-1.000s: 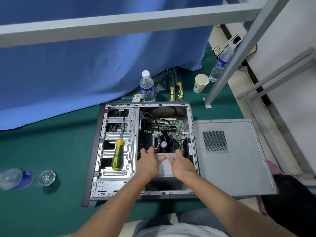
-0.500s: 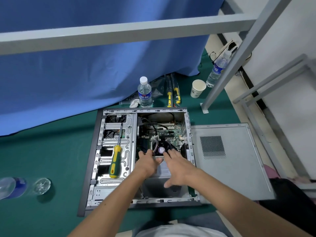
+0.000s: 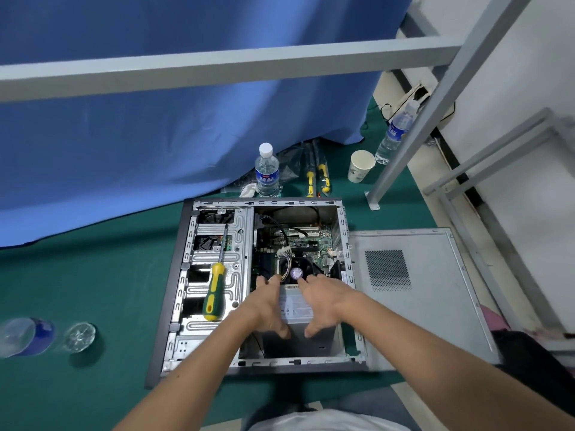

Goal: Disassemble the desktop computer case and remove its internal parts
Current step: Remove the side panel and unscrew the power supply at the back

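Green felt-covered table [image 3: 77,284] backed by a blue fabric curtain [image 3: 155,144], grey metal frame bars [image 3: 217,68] crossing overhead. Open grey metal desktop computer case [image 3: 258,284] lay on its side mid-table, its removed grey side panel with a perforated vent [image 3: 413,287] flat just beside it on the right. Inside the case: silver stamped drive cage [image 3: 236,244] on the left, green motherboard [image 3: 308,241] at the far end, black CPU fan with a purple hub sticker [image 3: 297,272] in the middle, grey boxy power supply unit [image 3: 295,318] at the near end. Yellow-and-green-handled screwdriver [image 3: 214,290] rested on the drive cage, shaft pointing away from the person.

Left hand [image 3: 267,306] and right hand [image 3: 323,301] both lay on top of the power supply unit, fingers spread and reaching over its far edge by the fan, thumbs down on the near part. Grip on both was wide, flat on the unit; whether the fingertips hooked the far edge could not be told.

Behind the case stood a clear plastic water bottle with a blue label and white cap [image 3: 267,172], two yellow-handled tools in packaging [image 3: 317,178], a white paper cup [image 3: 360,166] and a second clear water bottle [image 3: 395,135] near the frame leg. Blurred toppled clear bottle [image 3: 28,335] at the far left edge.
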